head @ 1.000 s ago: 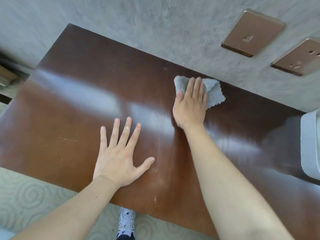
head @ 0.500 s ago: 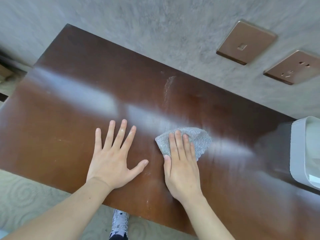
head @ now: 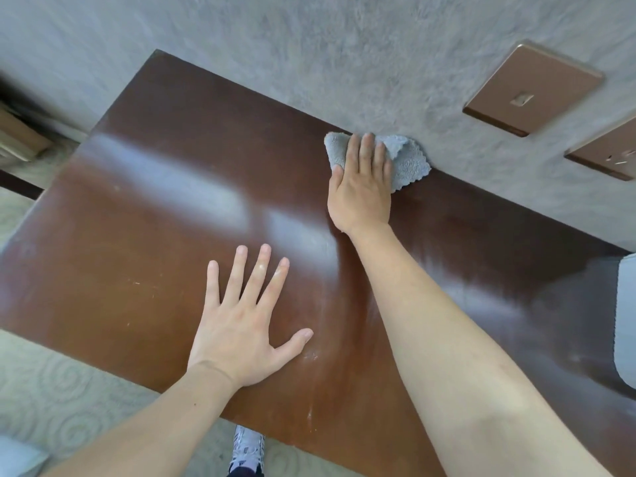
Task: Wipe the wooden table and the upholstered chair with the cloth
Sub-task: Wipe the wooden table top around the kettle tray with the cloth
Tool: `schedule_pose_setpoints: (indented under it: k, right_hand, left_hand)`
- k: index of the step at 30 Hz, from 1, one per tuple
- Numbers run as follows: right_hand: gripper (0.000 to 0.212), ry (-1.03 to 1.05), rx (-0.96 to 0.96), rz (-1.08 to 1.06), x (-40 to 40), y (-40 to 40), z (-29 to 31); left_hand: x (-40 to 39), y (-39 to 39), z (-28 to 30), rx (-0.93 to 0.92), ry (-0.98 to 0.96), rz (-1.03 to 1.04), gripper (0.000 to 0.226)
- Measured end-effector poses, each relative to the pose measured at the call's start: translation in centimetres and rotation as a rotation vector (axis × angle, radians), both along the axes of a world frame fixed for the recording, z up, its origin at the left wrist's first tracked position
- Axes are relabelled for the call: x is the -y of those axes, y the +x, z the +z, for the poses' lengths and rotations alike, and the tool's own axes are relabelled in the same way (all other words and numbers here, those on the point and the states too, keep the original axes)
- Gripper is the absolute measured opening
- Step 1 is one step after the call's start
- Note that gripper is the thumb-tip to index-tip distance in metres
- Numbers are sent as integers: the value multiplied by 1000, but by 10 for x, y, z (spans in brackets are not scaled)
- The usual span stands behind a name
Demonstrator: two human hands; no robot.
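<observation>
Half a second back the right hand (head: 361,187) and its cloth (head: 407,160) lay near the middle of the wooden table (head: 144,235), just beside the left hand's thumb; now the arm is stretched out and both have gone to the far edge, where the tabletop meets the grey wall (head: 309,56). Nothing else has shifted.

Dark brown and glossy, the table fills most of the view, with pale window glare across its middle and a few small scratches and white specks near the front edge. On the wall above sit a bronze switch plate (head: 530,87) and a socket plate (head: 605,153). A white object (head: 624,321) is cut off at the right border. Patterned carpet (head: 69,390) and a sneaker (head: 247,449) show below the front edge.

The left hand (head: 241,339) rests flat on the wood, fingers straight and spread wide, holding nothing. The right hand presses the crumpled grey cloth down with straight, close-set fingers; cloth bulges out past its fingertips and to both sides, touching the wall.
</observation>
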State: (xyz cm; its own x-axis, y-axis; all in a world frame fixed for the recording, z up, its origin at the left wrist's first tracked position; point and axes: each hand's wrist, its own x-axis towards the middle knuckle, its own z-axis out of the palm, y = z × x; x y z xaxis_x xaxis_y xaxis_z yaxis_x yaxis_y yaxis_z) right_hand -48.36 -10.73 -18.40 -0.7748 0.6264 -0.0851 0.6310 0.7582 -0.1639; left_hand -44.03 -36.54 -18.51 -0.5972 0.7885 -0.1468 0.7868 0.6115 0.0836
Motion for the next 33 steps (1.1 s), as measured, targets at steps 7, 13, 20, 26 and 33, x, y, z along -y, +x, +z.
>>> schedule_pose_setpoints:
  k: [7, 13, 20, 26, 33]
  right_hand:
    - [59, -115, -44, 136, 57, 112, 12]
    - [59, -184, -16, 73, 88, 151, 15]
    - [53, -227, -241, -40, 23, -6, 16]
    - [54, -82, -96, 184, 11, -28, 6]
    - [57, -122, -42, 256, 58, 120, 18]
  left_hand:
    - [-1, -1, 1, 4, 10, 7, 100]
    - [-1, -1, 4, 30, 1, 5, 100]
    - [0, -1, 4, 33, 2, 14, 100]
    - [-1, 0, 3, 20, 11, 20, 101]
    - [-1, -1, 2, 26, 24, 21, 101]
